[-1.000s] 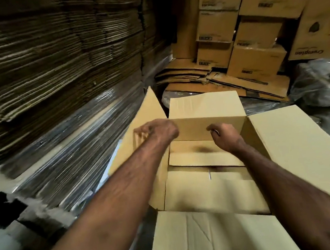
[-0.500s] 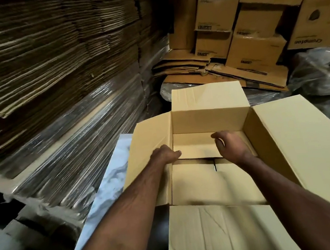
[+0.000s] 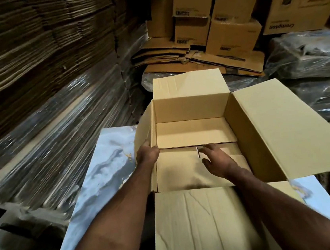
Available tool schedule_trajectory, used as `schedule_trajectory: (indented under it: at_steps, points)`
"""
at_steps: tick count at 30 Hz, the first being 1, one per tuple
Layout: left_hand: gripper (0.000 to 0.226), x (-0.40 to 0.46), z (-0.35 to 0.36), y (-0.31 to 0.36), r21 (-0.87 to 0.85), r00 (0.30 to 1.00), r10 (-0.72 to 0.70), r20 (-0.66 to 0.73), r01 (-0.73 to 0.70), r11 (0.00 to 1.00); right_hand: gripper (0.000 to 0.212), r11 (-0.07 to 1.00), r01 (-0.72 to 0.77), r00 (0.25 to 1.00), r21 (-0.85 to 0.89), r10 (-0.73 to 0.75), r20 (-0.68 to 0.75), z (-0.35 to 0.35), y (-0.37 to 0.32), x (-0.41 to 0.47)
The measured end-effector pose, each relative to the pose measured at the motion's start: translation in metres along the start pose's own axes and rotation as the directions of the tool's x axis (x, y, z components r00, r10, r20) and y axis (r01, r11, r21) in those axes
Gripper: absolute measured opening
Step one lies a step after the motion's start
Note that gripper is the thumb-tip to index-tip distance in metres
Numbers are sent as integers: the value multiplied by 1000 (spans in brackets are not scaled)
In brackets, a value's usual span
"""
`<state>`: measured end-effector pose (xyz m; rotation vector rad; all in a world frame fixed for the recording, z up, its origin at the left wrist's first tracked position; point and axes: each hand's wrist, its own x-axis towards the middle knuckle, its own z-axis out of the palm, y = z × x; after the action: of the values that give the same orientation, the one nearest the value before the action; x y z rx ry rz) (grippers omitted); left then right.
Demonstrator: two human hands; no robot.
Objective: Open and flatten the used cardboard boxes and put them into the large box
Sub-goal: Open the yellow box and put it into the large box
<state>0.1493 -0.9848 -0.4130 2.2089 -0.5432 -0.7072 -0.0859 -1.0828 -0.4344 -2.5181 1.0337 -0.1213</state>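
Your open cardboard box (image 3: pixel 191 109) sits right in front of you on a marbled white-grey surface (image 3: pixel 111 168), all four top flaps folded outward: one standing up on the far side, a big one spread out to the right, one tilted out on the left, and the creased one nearest you lying flat under your forearms.

Your left hand (image 3: pixel 147 155) is at the left wall of the box, fingers reaching over the spot where that wall meets the bottom flaps. They look curled onto the cardboard edge, but I honestly can't tell how tight the grip is since the fingertips are tucked out of sight.

Your right hand (image 3: pixel 216 160) is down inside the box, fingers straight and a bit spread, resting flat on the near bottom flap right beside the centre seam. It isn't gripping anything.

The far bottom flap lies flat and overlaps the near ones.

To the left there's a tall stack of flattened cardboard sheets (image 3: pixel 38 67), the lower part wrapped in plastic. Far off, brown printed cartons (image 3: pixel 229 13) are piled up with some flattened boxes (image 3: pixel 172 55) lying in front of them, and plastic-wrapped bundles (image 3: pixel 309 55) sit on the right.
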Motion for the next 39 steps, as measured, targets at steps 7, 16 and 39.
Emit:
schedule_trajectory:
  at_steps: [7,16,39]
  points:
    - [49,-17,-2,31,-385,988,134,75,-95,918,56,973,-202,973,-108,187,-137,-19,5,0]
    - [67,-46,-8,90,-651,959,278,46,-182,737,72,925,-330,929,-188,354,111,-37,-12,7]
    - [73,-116,-73,160,-849,886,455,86,-174,499,75,953,-209,972,-217,227,58,-85,-5,52]
